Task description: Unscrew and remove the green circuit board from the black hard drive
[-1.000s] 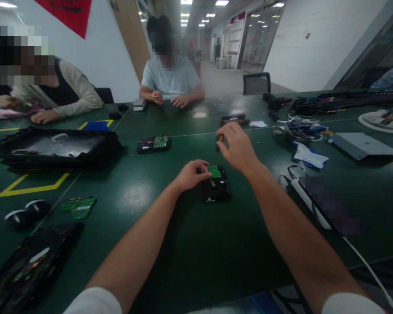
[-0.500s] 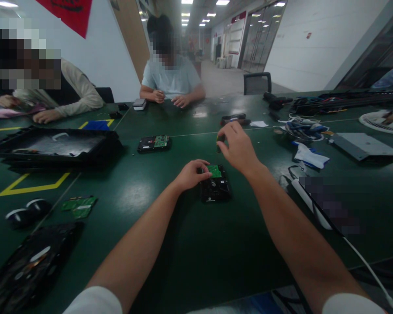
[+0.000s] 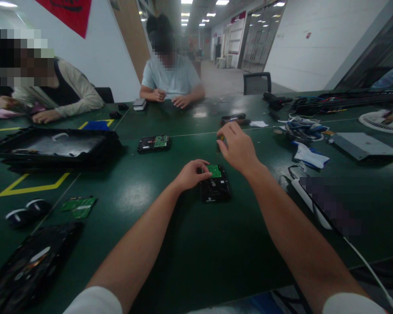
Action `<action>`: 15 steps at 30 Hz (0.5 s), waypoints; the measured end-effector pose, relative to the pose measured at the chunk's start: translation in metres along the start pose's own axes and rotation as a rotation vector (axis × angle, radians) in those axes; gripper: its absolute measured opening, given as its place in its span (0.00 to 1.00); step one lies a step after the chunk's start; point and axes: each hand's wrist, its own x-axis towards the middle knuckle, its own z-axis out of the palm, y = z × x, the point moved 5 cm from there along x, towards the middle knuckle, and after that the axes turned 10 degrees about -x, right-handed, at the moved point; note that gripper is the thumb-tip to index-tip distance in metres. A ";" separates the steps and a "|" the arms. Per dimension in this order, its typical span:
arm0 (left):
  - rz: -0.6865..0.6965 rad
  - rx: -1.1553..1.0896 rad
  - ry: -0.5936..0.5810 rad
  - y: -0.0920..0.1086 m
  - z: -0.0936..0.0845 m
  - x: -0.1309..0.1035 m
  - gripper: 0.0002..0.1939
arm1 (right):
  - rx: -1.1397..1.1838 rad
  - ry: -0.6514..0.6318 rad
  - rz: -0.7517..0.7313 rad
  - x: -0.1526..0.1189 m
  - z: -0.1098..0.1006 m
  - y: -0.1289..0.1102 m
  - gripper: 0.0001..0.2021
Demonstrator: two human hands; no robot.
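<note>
A black hard drive [image 3: 215, 188] with a green circuit board [image 3: 215, 170] at its far end lies flat on the table in front of me. At its far left corner, my left hand [image 3: 196, 172] is closed, thumb and fingertips pinching by the board's edge. My right hand [image 3: 234, 144] is raised just beyond the drive, its fingers curled round a slim dark and yellow tool that looks like a screwdriver [image 3: 218, 146]. Most of that tool is hidden by the fingers, and I cannot tell whether its tip touches the drive.
Another hard drive [image 3: 153, 143] lies ahead left, near stacked black trays [image 3: 59, 146]. Closer left are a loose green circuit board [image 3: 80, 206] and a large black casing [image 3: 32, 266]. At right are a grey metal box [image 3: 363, 145], gloves [image 3: 311, 155] and a cabled device [image 3: 311, 205]. Two people sit across.
My right hand has turned slightly, showing a bit of yellow on the tool between its fingers. My left hand and the hard drive stay in place.
</note>
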 end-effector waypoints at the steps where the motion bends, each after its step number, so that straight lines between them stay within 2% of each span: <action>1: 0.004 -0.003 0.000 0.000 0.000 0.000 0.08 | -0.009 0.004 -0.007 0.000 0.000 0.000 0.09; 5: 0.009 -0.001 0.003 -0.001 0.000 0.000 0.08 | -0.022 0.017 -0.025 0.000 0.000 -0.001 0.11; 11: -0.012 0.003 0.005 -0.002 0.000 0.000 0.08 | 0.019 0.004 0.047 0.000 0.003 0.001 0.12; 15: -0.008 0.000 -0.002 -0.002 0.000 0.000 0.08 | -0.071 0.004 0.010 0.000 0.000 -0.004 0.10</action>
